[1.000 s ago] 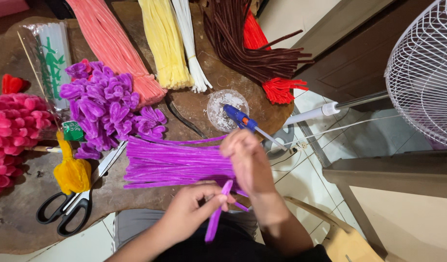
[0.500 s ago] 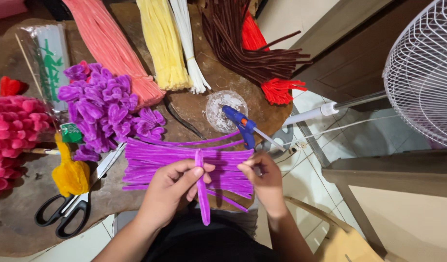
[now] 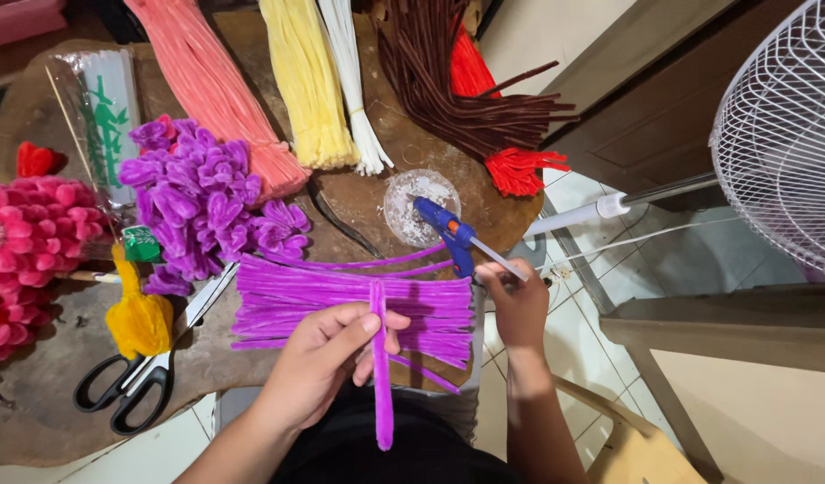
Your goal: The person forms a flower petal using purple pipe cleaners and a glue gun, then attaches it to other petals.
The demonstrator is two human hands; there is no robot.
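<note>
My left hand (image 3: 327, 354) pinches a folded purple pipe cleaner (image 3: 380, 376) that hangs straight down over my lap. Behind it a bundle of purple pipe cleaners (image 3: 341, 300) lies across the front of the wooden table (image 3: 36, 394). My right hand (image 3: 515, 305) is at the table's right edge, with its fingers closed around the grip of a blue glue gun (image 3: 454, 235). The gun's nozzle points toward a small clear dish (image 3: 412, 204).
Purple pipe-cleaner flowers (image 3: 202, 202) and pink ones (image 3: 27, 242) lie at the left, with black-handled scissors (image 3: 134, 381) and a yellow tuft (image 3: 136, 318). Pink, yellow, white, brown and red bundles lie at the back. A white fan (image 3: 784, 134) stands to the right.
My right hand has let go of the purple pipe cleaner and moved right to the glue gun. The left hand now holds the pipe cleaner alone, upright.
</note>
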